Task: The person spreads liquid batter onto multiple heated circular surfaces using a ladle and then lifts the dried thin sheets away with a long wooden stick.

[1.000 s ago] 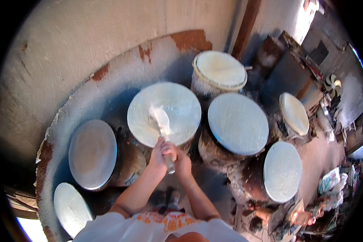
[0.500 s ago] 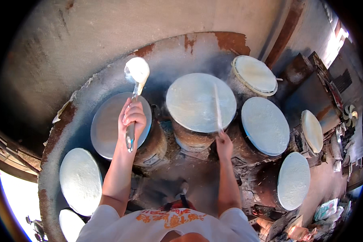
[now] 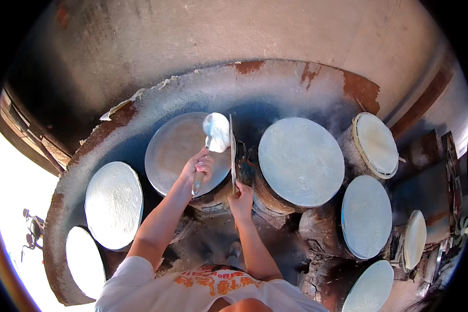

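Observation:
My left hand (image 3: 198, 167) is wrapped round the handle of a metal ladle (image 3: 217, 132), whose bowl is coated with white batter. The ladle hangs over the right part of a round brownish griddle (image 3: 174, 153), which shows a bare, dull surface. In my right hand (image 3: 241, 202) is a long thin flat spreader (image 3: 233, 156), held upright at the griddle's right edge, just beside the ladle bowl. Whether the spreader touches the griddle I cannot tell. To the right lies a second round griddle (image 3: 301, 161) covered with a thin white batter layer.
Several more round griddles on drum-like stoves curve around me, among them a white-covered one (image 3: 114, 204) at left and another (image 3: 366, 216) at right. A rimmed round pan (image 3: 374, 141) stands far right. Behind them runs a curved, rust-stained wall (image 3: 307, 75). Steam drifts there.
My view has turned left. The ladle has come down and right over the bare griddle. My right hand has brought the spreader left, from the batter-covered griddle to beside the ladle.

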The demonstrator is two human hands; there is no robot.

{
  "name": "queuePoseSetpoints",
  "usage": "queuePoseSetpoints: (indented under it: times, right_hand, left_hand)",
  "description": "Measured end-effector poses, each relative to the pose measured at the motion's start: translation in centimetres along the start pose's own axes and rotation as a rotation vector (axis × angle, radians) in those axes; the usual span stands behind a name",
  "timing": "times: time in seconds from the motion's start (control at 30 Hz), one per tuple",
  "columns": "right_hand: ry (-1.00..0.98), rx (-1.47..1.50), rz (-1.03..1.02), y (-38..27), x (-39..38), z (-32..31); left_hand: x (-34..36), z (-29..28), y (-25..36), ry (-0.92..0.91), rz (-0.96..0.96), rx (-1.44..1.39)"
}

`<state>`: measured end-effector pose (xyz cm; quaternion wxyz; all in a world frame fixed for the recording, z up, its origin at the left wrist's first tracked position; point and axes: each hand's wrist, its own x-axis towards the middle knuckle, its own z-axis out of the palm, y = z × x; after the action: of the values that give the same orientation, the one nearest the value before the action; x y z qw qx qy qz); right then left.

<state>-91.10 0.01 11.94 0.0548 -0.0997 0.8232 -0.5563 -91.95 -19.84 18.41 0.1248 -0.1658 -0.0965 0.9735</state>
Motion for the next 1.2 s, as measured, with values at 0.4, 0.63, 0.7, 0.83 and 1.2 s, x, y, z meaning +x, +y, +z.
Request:
queuePoseSetpoints:
  times: [0.4,0.63,0.7,0.83,1.2]
  right_hand:
    - [-0.074,-0.444,-0.344,-2.9,1.8,0.5]
    - [0.032,-0.561,-0.461,-3.7,5.5,1.0]
    - [-0.034,-0.549,-0.429,-3.4,3.5,1.4]
    - [-0.046,-0.546,-0.507,-5.2,7.7,5.6]
    - [-0.094,-0.514,-0.626,-5.9,9.5,4.5]
  left_hand:
    - [0.9,-0.4,6.5,0.171,0.399,0.717]
    - [-1.2,0.8,8.4,0.49,0.697,1.368]
    - [-1.9,-0.2,9.1,0.59,0.709,1.53]
    - [-1.8,1.1,8.8,0.811,0.781,1.906]
    - [-9.6,-0.3,8.4,0.911,0.859,1.719]
